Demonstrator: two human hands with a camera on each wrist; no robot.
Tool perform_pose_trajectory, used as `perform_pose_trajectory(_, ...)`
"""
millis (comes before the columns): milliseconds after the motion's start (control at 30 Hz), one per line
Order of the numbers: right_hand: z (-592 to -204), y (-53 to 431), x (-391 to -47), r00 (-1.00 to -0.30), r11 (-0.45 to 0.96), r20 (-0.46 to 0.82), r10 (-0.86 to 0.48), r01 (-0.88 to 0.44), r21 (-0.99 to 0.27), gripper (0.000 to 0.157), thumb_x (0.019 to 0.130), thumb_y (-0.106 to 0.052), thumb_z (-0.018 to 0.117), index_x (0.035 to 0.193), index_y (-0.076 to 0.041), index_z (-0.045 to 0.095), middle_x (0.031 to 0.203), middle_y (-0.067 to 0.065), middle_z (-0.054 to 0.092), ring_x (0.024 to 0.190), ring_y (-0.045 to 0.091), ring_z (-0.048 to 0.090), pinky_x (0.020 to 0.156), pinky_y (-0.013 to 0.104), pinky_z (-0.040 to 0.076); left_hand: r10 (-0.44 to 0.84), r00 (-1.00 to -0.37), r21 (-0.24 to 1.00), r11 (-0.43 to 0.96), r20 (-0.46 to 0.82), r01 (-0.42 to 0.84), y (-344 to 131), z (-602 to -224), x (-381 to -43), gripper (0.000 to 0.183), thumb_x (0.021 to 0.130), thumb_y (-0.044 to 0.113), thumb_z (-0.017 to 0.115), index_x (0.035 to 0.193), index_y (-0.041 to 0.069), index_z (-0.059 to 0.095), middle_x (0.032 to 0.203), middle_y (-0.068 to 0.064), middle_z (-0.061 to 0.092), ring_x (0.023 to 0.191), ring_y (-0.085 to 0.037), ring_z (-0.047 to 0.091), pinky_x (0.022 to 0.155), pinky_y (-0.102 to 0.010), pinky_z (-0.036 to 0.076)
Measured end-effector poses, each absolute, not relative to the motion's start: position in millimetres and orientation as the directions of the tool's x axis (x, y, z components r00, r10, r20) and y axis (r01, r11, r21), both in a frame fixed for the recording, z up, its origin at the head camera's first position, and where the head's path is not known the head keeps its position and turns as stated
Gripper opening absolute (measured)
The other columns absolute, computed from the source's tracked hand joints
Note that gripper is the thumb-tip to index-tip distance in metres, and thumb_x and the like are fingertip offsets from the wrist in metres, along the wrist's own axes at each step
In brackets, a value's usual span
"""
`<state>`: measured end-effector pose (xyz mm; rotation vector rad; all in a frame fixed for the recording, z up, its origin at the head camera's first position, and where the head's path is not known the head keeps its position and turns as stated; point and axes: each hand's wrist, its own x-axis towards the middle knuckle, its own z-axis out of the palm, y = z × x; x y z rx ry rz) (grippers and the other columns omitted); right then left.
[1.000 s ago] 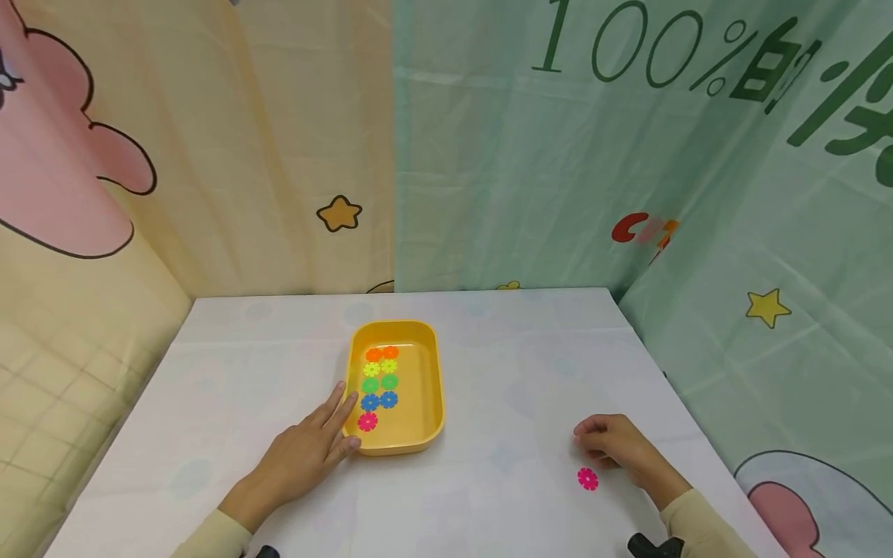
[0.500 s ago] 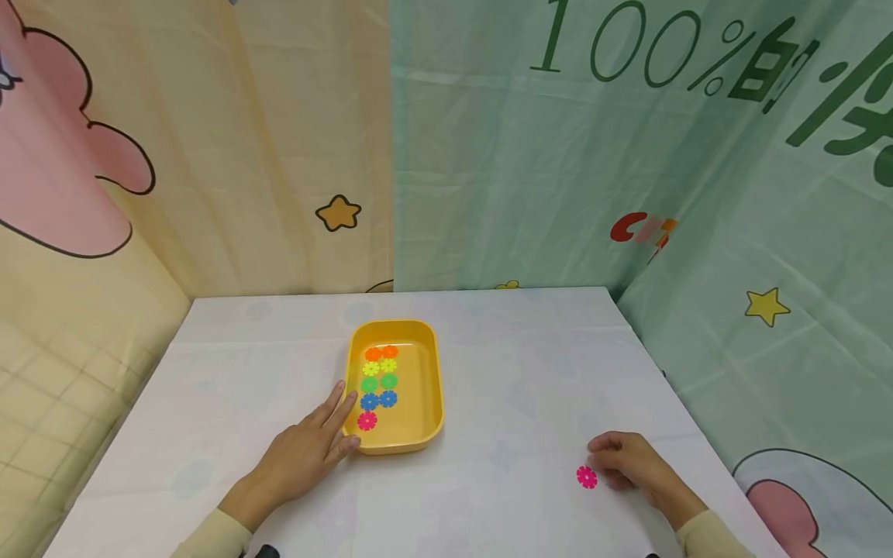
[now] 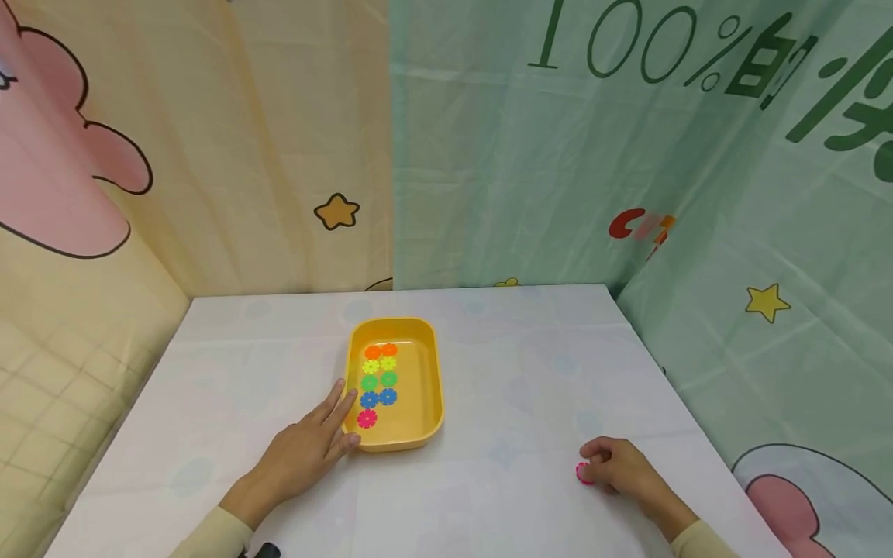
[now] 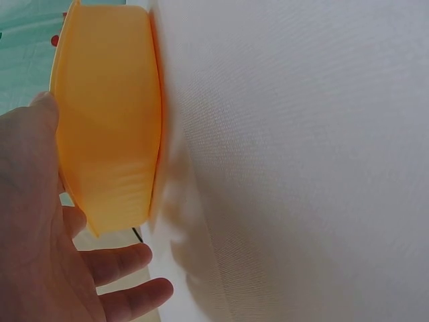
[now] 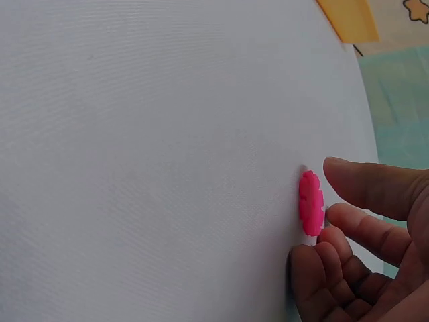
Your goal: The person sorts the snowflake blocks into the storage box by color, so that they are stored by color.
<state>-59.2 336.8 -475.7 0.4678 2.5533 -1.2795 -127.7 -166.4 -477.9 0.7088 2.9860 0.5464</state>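
In the head view, a yellow tray (image 3: 429, 387) stands left of the table's middle. Inside, flower-shaped plastic discs lie in pairs: orange (image 3: 389, 350), yellow (image 3: 370, 366), green (image 3: 388, 379) and blue (image 3: 387, 397), with a single pink disc (image 3: 367, 418) nearest me. My left hand (image 3: 300, 461) rests against the tray's left side, fingers spread; its thumb touches the rim in the left wrist view. Another pink disc (image 5: 311, 204) is on the table at my right hand (image 3: 624, 474). Thumb and index finger hover close around that disc, with a gap at the thumb; the other fingers are curled.
A white patterned cloth covers the table (image 3: 502, 372). Behind it hang a beige curtain (image 3: 265, 155) and a green curtain (image 3: 502, 170), and printed cloth also borders both sides.
My right hand has come nearer and over the loose pink disc, now partly covering it in the head view. My left hand and the tray stay in place.
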Motion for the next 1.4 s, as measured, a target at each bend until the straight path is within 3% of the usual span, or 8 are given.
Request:
perform_pose_trajectory(233, -476.8, 332.1, -55.7, -0.925, 0.592, -0.333, 0.182, 0.374, -0.714, 0.039, 0.073, -0.001, 0.084, 0.108, 0.000, 0.067, 0.085, 0.005, 0.055, 0.073, 0.019, 0.053, 0.056, 0.028, 0.047, 0.441, -0.894, 0.342, 0.831, 0.075, 0.438, -166.2, -479.3, -126.3, 0.075, 0.101, 0.057, 0.052, 0.162, 0.017, 0.031, 0.170, -0.011, 0.020, 0.140, -0.040, 0.048, 0.092, -0.059, 0.054)
perform_pose_trajectory(467, -475.7, 327.3, -52.9, -0.930, 0.645, -0.320, 0.181, 0.358, -0.676, 0.044, 0.066, 0.006, 0.082, 0.107, -0.004, 0.067, 0.088, 0.005, 0.054, 0.080, 0.019, 0.051, 0.062, 0.028, 0.046, 0.437, -0.897, 0.337, 0.835, 0.073, 0.434, -166.1, -479.7, -125.8, 0.075, 0.101, 0.056, 0.053, 0.162, 0.017, 0.031, 0.170, -0.010, 0.020, 0.140, -0.040, 0.048, 0.092, -0.059, 0.054)
perform_pose_trajectory(800, -474.7, 324.8, -54.7, -0.932, 0.689, -0.316, 0.177, 0.347, -0.637, 0.036, 0.067, 0.007, 0.082, 0.098, -0.004, 0.067, 0.086, 0.005, 0.058, 0.081, 0.019, 0.055, 0.063, 0.028, 0.049, 0.439, -0.896, 0.347, 0.832, 0.063, 0.432, -166.2, -477.8, -124.1, 0.076, 0.101, 0.059, 0.050, 0.162, 0.017, 0.031, 0.170, -0.011, 0.020, 0.139, -0.040, 0.049, 0.091, -0.060, 0.054)
perform_pose_trajectory(1400, -470.8, 323.3, -50.9, -0.953, 0.758, -0.257, 0.162, 0.287, -0.586, 0.030, 0.067, 0.003, 0.082, 0.089, -0.008, 0.065, 0.081, 0.003, 0.054, 0.077, 0.017, 0.052, 0.063, 0.028, 0.044, 0.441, -0.895, 0.343, 0.831, 0.071, 0.437, -165.2, -475.8, -124.2, 0.076, 0.101, 0.059, 0.051, 0.162, 0.018, 0.031, 0.170, -0.010, 0.020, 0.138, -0.039, 0.051, 0.092, -0.060, 0.054)
